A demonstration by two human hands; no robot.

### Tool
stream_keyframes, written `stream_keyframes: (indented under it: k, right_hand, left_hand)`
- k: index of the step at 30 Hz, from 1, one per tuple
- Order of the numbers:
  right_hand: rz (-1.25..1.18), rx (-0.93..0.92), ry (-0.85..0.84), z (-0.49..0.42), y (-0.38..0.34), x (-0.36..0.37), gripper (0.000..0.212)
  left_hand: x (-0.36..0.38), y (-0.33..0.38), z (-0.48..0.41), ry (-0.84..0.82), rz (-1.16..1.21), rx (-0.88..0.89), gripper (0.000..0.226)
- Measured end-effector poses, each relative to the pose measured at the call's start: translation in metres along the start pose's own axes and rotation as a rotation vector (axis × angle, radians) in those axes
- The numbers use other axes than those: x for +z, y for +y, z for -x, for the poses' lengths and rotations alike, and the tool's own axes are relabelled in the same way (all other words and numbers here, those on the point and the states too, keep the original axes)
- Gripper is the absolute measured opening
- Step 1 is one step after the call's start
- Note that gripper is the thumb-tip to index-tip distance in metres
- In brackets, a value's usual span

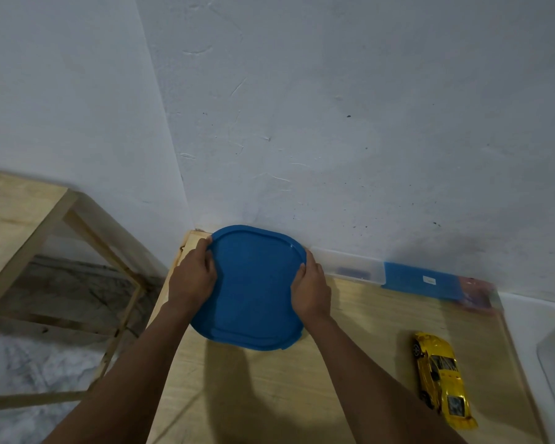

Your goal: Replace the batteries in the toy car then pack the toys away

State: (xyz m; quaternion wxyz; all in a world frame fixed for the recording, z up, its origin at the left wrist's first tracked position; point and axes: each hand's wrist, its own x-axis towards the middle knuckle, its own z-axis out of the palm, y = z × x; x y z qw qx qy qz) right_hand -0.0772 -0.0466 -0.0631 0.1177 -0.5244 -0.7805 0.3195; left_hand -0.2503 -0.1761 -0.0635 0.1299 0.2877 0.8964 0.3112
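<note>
My left hand point(193, 277) grips the left edge of the blue lid point(257, 293), fingers curled over its rim. My right hand point(311, 291) clamps the opposite edge with the thumb lying on top, so both hands are closed on the lid and it spans the space between them. Whether a tub sits under it I cannot tell (the lid hides everything below). I judge this to be the storage box being opened or closed, at the packing end of the job. Yet the yellow toy car point(442, 379) lies on the wooden table point(269, 395) well off to the right of my right hand and nearer to me, not packed. The next move likely calls for lifting the lid evenly by both edges, setting it aside, then reaching right for the car. Counting: one lid in my hands, one car, one clear box point(350, 267) against the wall point(366, 123) just beyond my right hand, and one blue panel point(423, 280) beside that. No batteries show.
</note>
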Motion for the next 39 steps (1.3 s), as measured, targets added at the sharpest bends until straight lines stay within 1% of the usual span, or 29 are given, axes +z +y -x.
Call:
stream_keyframes:
  k: [2, 5, 11, 15, 26, 29, 32, 34, 35, 37, 39]
  right_hand:
    - [0.010, 0.013, 0.026, 0.004, -0.002, 0.002, 0.046]
    - [0.023, -0.040, 0.085, 0.006, -0.005, 0.004, 0.048]
    - [-0.017, -0.022, 0.130, 0.008, 0.000, 0.006, 0.045]
    - [-0.031, 0.018, 0.090, 0.003, 0.000, 0.005, 0.044]
    - [-0.121, 0.025, 0.067, -0.008, -0.004, 0.000, 0.041]
    - [-0.137, 0.030, 0.085, -0.008, -0.003, 0.000, 0.038]
    - [-0.142, 0.031, 0.035, -0.010, -0.005, -0.003, 0.038]
    - [-0.132, 0.018, -0.030, -0.011, -0.007, -0.011, 0.039]
    - [-0.117, 0.006, -0.058, -0.013, -0.008, -0.016, 0.040]
    - [-0.106, -0.024, -0.077, -0.016, -0.014, -0.031, 0.047]
    - [-0.145, -0.073, -0.051, -0.016, -0.026, -0.049, 0.049]
  left_hand:
    - [0.002, -0.004, 0.001, -0.015, -0.009, 0.026, 0.044]
    - [0.005, -0.009, -0.003, -0.059, -0.069, 0.058, 0.057]
    - [0.004, -0.006, -0.002, -0.026, -0.045, 0.020, 0.052]
    - [0.005, -0.005, -0.003, -0.006, -0.051, 0.018, 0.051]
    - [0.003, 0.005, -0.011, -0.022, -0.041, 0.015, 0.050]
    - [0.003, 0.003, -0.012, -0.020, -0.029, 0.018, 0.049]
    - [0.003, 0.003, -0.013, -0.066, 0.015, 0.030, 0.050]
    - [-0.002, 0.004, -0.012, -0.092, -0.050, 0.030, 0.051]
    - [-0.004, 0.006, -0.013, -0.068, -0.142, 0.020, 0.052]
    - [-0.016, 0.020, -0.015, 0.054, -0.269, 0.057, 0.055]
    - [-0.030, 0.046, -0.018, 0.118, -0.200, 0.157, 0.052]
